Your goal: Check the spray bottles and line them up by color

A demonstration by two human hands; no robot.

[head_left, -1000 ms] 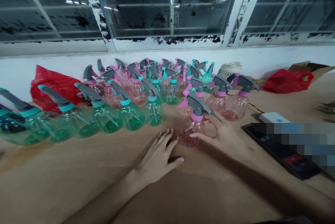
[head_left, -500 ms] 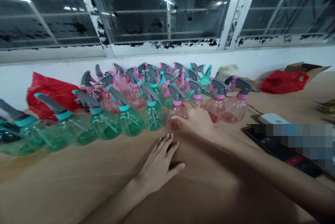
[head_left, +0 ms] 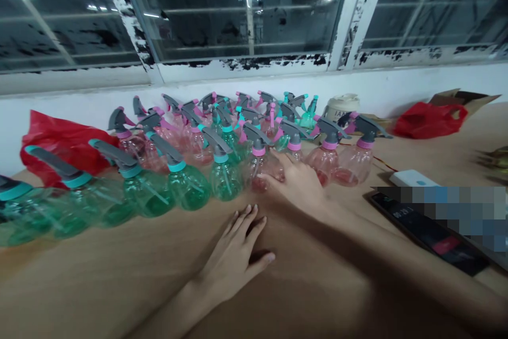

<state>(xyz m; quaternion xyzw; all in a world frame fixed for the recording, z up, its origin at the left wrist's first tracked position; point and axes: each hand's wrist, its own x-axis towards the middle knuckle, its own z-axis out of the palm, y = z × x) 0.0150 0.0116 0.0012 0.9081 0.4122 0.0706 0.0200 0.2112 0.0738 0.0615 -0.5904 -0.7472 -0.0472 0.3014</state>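
Observation:
My right hand [head_left: 299, 180] is at a clear pink spray bottle [head_left: 254, 174] with a grey trigger head, thumb across its front and index finger behind its right side. The bottle stands upright on the table, and the other fingers are partly hidden. Spread flat on the tabletop in front of the row, my left hand [head_left: 236, 257] holds nothing. Left of the gripped bottle stands a small green spray bottle [head_left: 227, 180], and larger green bottles [head_left: 192, 188] continue the line. On its right are more pink spray bottles [head_left: 353, 164].
Behind the front row, several more pink and green spray bottles [head_left: 198, 143] crowd toward the wall. Red plastic bags [head_left: 67, 148] lie at both ends. To the right are a white box-like device [head_left: 413, 177], a phone [head_left: 420, 228] and an open cardboard box [head_left: 462, 98].
The view has shifted a little, so the left-hand bottles appear farther left. Both hands keep nearly the same pose, with my right hand still at the pink bottle.

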